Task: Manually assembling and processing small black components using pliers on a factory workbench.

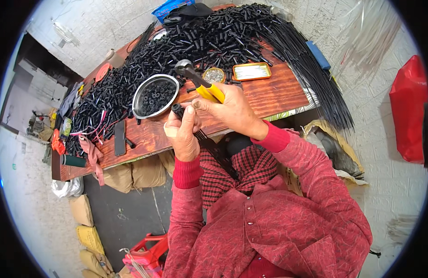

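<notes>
Yellow-handled pincers (209, 91) with a rounded metal head are gripped in my right hand (239, 111), their head pointing away over the table. My left hand (184, 139), with a tan plaster on a finger, is closed round a short black tubular part (178, 110). Its end sticks out above the thumb. Thin black rods (218, 160) run down from beside this hand over my lap; whether one joins the tube is hidden. Just beyond the left hand stands a round metal bowl (136, 99) of small black rings (154, 97).
Black tubular parts (200, 39) are heaped across the red-brown wooden table (279, 90). A tin of small metal pieces (213, 75) and a yellow-rimmed tray (252, 72) sit near the bowl. Long black rods (311, 69) overhang the right side. A phone (120, 138) lies left; a red stool (149, 252) stands below.
</notes>
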Available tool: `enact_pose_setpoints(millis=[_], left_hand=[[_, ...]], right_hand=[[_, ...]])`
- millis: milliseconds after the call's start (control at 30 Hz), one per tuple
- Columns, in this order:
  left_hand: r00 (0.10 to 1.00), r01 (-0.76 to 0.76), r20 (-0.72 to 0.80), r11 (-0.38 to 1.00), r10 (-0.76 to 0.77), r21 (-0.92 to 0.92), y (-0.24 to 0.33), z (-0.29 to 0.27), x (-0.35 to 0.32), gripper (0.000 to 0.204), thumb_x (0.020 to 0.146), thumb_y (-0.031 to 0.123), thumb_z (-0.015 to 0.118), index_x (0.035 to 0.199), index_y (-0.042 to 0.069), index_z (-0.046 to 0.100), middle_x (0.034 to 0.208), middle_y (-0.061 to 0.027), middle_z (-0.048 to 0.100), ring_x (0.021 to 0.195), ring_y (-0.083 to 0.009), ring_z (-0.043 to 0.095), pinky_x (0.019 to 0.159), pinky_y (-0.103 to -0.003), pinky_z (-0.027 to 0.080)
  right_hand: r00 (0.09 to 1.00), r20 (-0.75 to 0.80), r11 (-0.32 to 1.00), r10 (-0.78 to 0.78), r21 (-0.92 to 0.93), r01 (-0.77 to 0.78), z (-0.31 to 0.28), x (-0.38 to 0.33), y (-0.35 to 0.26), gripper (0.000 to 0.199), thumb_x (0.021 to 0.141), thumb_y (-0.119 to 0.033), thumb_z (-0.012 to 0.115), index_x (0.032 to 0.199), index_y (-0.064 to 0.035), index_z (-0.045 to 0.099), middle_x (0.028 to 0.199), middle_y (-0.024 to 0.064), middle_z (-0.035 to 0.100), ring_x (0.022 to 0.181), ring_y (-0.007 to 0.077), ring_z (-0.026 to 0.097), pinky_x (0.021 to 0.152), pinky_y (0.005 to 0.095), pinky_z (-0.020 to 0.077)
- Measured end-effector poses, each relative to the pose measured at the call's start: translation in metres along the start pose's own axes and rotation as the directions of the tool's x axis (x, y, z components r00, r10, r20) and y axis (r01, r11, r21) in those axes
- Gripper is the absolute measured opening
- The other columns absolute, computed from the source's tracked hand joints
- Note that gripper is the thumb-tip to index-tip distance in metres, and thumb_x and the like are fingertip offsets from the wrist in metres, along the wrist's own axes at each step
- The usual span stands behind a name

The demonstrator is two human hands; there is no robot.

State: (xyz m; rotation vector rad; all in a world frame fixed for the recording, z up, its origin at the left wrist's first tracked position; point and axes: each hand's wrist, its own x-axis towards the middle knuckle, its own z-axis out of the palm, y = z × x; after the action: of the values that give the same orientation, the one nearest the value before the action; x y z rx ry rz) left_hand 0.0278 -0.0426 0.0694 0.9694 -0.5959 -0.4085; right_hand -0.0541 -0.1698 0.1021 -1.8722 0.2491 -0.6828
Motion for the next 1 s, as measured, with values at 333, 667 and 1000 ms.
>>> enact_pose_setpoints(millis=[333, 667, 1000], left_hand=[[0.997, 0.055, 0.051, 0.995, -0.051, -0.077, 0.003, 0.005, 0.0, 0.014, 0.098, 0.017, 0.061, 0.102, 0.004, 0.059, 0.063, 0.0052, 0.041, 0.052, -0.005, 0.034, 0.05, -0.021, 0.03], [0.999, 0.02, 0.042, 0.991, -0.015, -0.13, -0.013, -0.011, 0.001, 0.022, 0.091, 0.008, 0.066, 0.108, 0.0, 0.054, 0.08, -0.0035, 0.057, 0.057, -0.006, 0.045, 0.049, -0.02, 0.032], [0.992, -0.07, 0.094, 0.994, 0.078, -0.086, 0.001, 0.016, -0.005, 0.047, 0.101, 0.028, 0.054, 0.136, -0.003, 0.047, 0.078, -0.0011, 0.053, 0.067, -0.0064, 0.045, 0.059, -0.02, 0.034]], right_hand=[[0.97, -0.034, 0.965, -0.24, 0.102, 0.242, -0.007, 0.0, 0.006, 0.019, 0.088, -0.011, 0.073, 0.102, 0.0014, 0.069, 0.088, 0.0034, 0.07, 0.079, 0.007, 0.062, 0.068, 0.0254, 0.0499], [0.795, 0.085, 0.751, -0.6, -0.283, 0.597, -0.021, 0.005, -0.005, 0.017, 0.078, -0.006, 0.074, 0.095, -0.0052, 0.07, 0.087, 0.0094, 0.07, 0.074, 0.0241, 0.069, 0.063, 0.0332, 0.0536], [0.98, 0.198, 0.72, 0.013, 0.678, -0.147, -0.001, -0.003, -0.008, 0.016, 0.094, -0.014, 0.064, 0.101, 0.0003, 0.065, 0.074, 0.0026, 0.063, 0.064, 0.0084, 0.058, 0.057, 0.023, 0.0479]])
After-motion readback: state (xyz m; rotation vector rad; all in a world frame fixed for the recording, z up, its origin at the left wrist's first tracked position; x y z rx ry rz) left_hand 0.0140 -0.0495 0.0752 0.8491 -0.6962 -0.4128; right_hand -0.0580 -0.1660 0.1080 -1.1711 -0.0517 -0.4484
